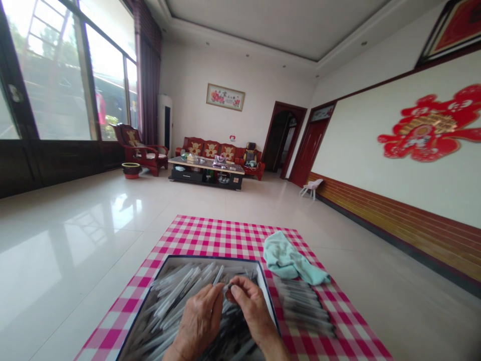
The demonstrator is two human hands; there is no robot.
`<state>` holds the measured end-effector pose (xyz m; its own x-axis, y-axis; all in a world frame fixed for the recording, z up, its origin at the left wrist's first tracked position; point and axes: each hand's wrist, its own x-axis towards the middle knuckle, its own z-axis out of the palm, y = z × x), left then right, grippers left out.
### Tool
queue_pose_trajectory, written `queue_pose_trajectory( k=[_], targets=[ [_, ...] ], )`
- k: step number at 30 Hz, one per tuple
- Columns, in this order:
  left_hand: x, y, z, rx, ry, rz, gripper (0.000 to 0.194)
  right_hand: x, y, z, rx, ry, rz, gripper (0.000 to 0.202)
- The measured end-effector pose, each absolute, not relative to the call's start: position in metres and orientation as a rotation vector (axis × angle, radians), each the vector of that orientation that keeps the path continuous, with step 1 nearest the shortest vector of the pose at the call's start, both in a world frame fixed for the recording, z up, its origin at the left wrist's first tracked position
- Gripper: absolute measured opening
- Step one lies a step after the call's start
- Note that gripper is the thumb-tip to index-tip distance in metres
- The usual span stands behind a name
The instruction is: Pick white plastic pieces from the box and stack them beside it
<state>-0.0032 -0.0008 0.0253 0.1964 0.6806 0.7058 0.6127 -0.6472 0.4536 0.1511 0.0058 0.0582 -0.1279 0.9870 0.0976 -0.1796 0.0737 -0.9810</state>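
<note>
A blue-edged box point(271, 302) full of translucent and dark pen-like pieces point(180, 296) lies on a pink checked cloth. Over it, my left hand point(201, 318) pinches a small pale piece point(225, 288) whose shape is mostly hidden. My right hand point(251, 306) meets it there, thumb and forefinger closed on a small dark piece point(230, 286). Right of the box, a row of translucent pens with dark ends point(306, 306) lies side by side, somewhat blurred.
A mint-green cloth point(287, 258) is crumpled beyond the row of pens on the checked tablecloth point(221, 235). Farther off stand a low table point(206, 170), a red wooden sofa point(214, 148), an armchair point(141, 150), a pot point(131, 170) and a small pale chair point(311, 186).
</note>
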Motion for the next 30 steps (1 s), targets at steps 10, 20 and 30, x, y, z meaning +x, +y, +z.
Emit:
queue_pose_trajectory(
  k=[10, 20, 30],
  targets=[
    [-0.002, -0.003, 0.027, 2.418, 1.352, 1.398, 0.022, 0.152, 0.005, 0.058, -0.969, -1.253, 1.277, 0.027],
    [-0.002, -0.003, 0.03, 2.447, 1.373, 1.368, 0.024, 0.154, 0.006, 0.049, -1.036, -1.481, 1.087, 0.028],
    [0.0, -0.008, 0.034, 2.563, 1.372, 1.237, 0.022, 0.148, 0.004, 0.056, -1.128, -1.754, 0.585, 0.036]
  ],
)
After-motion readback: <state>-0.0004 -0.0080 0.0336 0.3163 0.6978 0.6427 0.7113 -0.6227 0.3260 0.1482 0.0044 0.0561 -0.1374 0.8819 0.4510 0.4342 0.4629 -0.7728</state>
